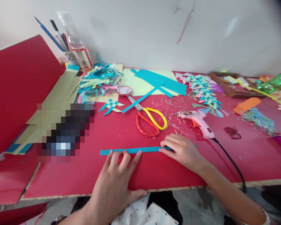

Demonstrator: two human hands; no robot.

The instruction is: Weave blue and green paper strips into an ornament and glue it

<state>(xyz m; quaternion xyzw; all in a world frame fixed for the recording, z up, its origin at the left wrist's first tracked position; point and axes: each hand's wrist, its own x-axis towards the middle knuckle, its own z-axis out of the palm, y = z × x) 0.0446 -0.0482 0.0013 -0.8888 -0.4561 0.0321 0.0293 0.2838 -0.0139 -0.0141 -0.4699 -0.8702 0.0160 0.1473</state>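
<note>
A long blue paper strip (151, 149) lies flat and crosswise on the red table, near its front edge. My left hand (115, 175) is open, its fingers spread and their tips resting on the strip's lower edge; its thumb points right by the table edge. At the strip's right part, my right hand (180, 150) is closed on it, fingers bent over and thumb below. A short end of the strip shows beyond that hand. Scissors (138, 107) with red and yellow handles lie just behind the strip, and a pink glue gun (199, 120) is behind my right hand.
Folded paper strips (100, 79) are heaped at the back left. A small woven paper piece (111, 105) lies in front. Blue sheets (161, 82) sit on pale green paper. A woven paper chain (201, 87) and wooden frame (221, 84) are right. A bottle (81, 53) stands back left.
</note>
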